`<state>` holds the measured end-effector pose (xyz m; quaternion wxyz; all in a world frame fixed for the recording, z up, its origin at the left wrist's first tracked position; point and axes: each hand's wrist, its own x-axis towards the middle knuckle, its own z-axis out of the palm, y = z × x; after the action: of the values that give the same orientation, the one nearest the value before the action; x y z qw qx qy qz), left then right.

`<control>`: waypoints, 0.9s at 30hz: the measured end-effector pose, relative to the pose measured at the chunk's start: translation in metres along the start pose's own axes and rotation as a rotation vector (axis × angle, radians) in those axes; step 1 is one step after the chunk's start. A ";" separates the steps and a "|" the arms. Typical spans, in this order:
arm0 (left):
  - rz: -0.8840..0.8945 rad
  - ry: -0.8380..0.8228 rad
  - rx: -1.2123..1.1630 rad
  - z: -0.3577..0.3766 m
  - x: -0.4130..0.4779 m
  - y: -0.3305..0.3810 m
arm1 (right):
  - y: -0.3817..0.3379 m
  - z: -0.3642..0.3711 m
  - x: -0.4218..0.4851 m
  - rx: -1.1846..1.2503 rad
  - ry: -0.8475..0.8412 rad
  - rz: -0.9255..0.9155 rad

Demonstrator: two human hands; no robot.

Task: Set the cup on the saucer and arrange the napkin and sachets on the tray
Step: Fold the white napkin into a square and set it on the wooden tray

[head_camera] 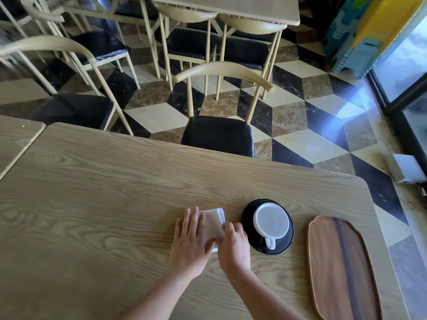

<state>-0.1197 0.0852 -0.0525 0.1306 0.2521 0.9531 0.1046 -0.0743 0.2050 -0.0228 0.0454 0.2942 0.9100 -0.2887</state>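
A white napkin [213, 221] lies folded on the wooden table. My left hand [190, 241] presses flat on its left part, fingers spread. My right hand [234, 244] is curled with its fingertips pinching the napkin's right edge. To the right, a white cup [270, 221] stands on a black saucer [248, 214], its handle pointing toward me. Further right lies a long brown wooden tray [342, 266] with nothing on it. I see no sachets.
The light wooden table [104, 204] reaches far to the left, and its right edge runs just past the tray. A black-seated chair [218, 135] stands at the far side. More chairs and tables fill the room behind.
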 end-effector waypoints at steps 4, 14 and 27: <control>-0.234 0.205 -0.410 -0.007 -0.010 0.017 | 0.001 0.002 -0.002 0.005 -0.021 0.025; -0.673 0.123 -0.874 -0.028 -0.007 0.008 | 0.003 -0.004 -0.010 0.170 -0.125 0.122; -0.160 0.022 -1.009 -0.063 -0.015 -0.002 | 0.020 -0.041 -0.010 0.154 -0.104 -0.264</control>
<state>-0.1266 0.0676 0.0097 0.2334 0.0829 0.8016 0.5442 -0.0510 0.2358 0.0032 0.0316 0.1593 0.9123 -0.3759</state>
